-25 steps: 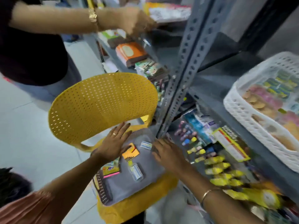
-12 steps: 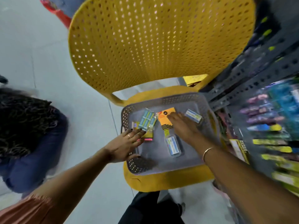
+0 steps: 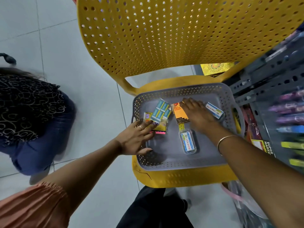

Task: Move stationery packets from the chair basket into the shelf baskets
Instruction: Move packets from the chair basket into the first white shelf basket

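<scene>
While both arms reach into grey basket [image 3: 227,102], left hand [image 3: 134,139] and right hand [image 3: 198,115] fingers spread flat.

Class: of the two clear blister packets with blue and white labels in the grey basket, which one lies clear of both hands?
The blister packet nearest the wearer, lying lengthwise below the orange packet. Its twin at the far right is partly under the right hand.

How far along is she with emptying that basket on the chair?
The grey basket looks mostly bare already. Both hands are flat in it: the left hand on a yellow packet, the right hand on an orange one. About five packets remain.
</scene>
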